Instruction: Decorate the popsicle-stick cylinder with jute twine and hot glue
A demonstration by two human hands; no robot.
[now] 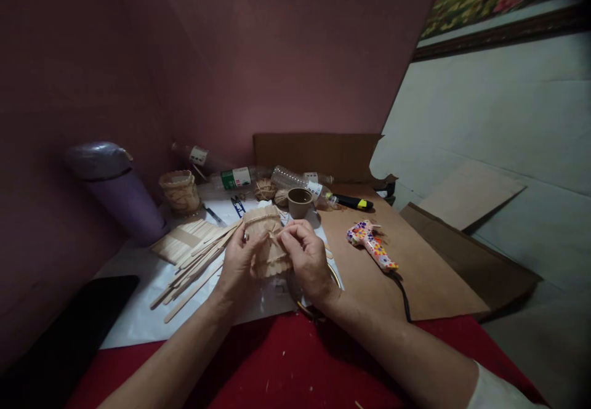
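The left hand point(237, 258) is grasping the pale wooden piece point(271, 256) by its near side edge, thumb lying across the face, and is apparently steadying it so that the face is staying exposed to the other hand. The right hand point(310, 255) is bringing thumb and fingertips together at the middle of that face; whether this grip is pinching a thin strand or merely touching the surface, I cannot tell. The piece is sitting tilted between both hands, above the white sheet point(133, 313), which is covering part of the red tabletop point(272, 360), probably as protection. Loose sticks point(196, 267) are lying fanned beside the left hand, seemingly for easy picking, while a banded bundle point(187, 238) is resting behind them. The floral glue gun point(369, 242) is lying to the right on the brown cardboard point(415, 279), presumably so that drips are sparing the cloth. Twine balls point(265, 188), a small cup point(300, 202) and plastic bottles point(235, 178) are standing or lying toward the wall, evidently leaving working room in front.
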